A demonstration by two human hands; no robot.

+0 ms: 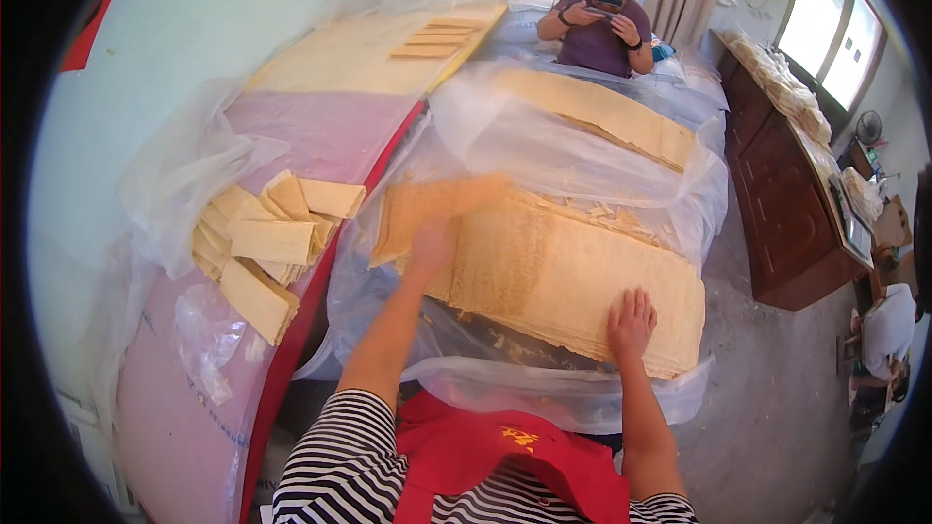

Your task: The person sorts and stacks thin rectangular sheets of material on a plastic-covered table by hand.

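A stack of thin, yellowish-tan sheets (582, 277) with ragged edges lies in front of me on plastic film. My right hand (633, 322) rests flat on the top sheet near its right end, fingers stretched out. At the left end, my left hand (434, 245) is smeared by motion and its fingers cannot be made out. It is against a raised, blurred sheet flap (442, 202); whether it grips the flap is unclear. Broken scraps (616, 218) lie along the stack's far edge. To the left sits a loose pile of folded tan sheets (277, 238).
A pink, red-edged board (194, 398) runs along the left, with several folded strips (437, 37) at its far end. Another sheet stack (592, 112) lies beyond mine. A person (607, 24) sits at the back. On the right stands a dark brown cabinet (786, 204).
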